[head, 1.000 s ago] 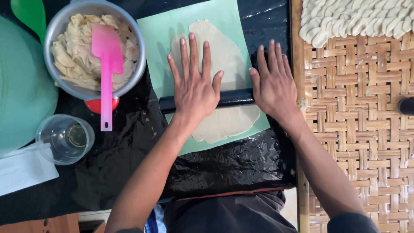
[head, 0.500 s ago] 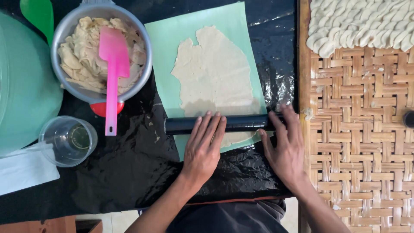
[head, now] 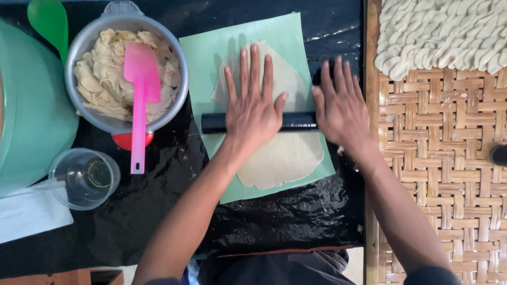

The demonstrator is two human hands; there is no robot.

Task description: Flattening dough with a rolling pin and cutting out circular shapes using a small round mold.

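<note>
Since half a second ago, both hands and the pin (head: pixel 298 122) have shifted from the near edge of the dough (head: pixel 285 153) to mid-sheet. Pin axis runs left-right, across the green mat (head: pixel 211 58). Left hand (head: pixel 255 108) presses its middle, right hand (head: pixel 340 108) its right end. Fingers lie flat and spread, pointing far, gripping nothing.

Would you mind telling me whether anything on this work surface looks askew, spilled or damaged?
Only small things stand out. The flattened dough sheet has a ragged, uneven edge under the black rolling pin, and its green mat lies slightly tilted on the black plastic. Both hands, left hand and right hand, press flat on the pin. Nothing is spilled.
</note>
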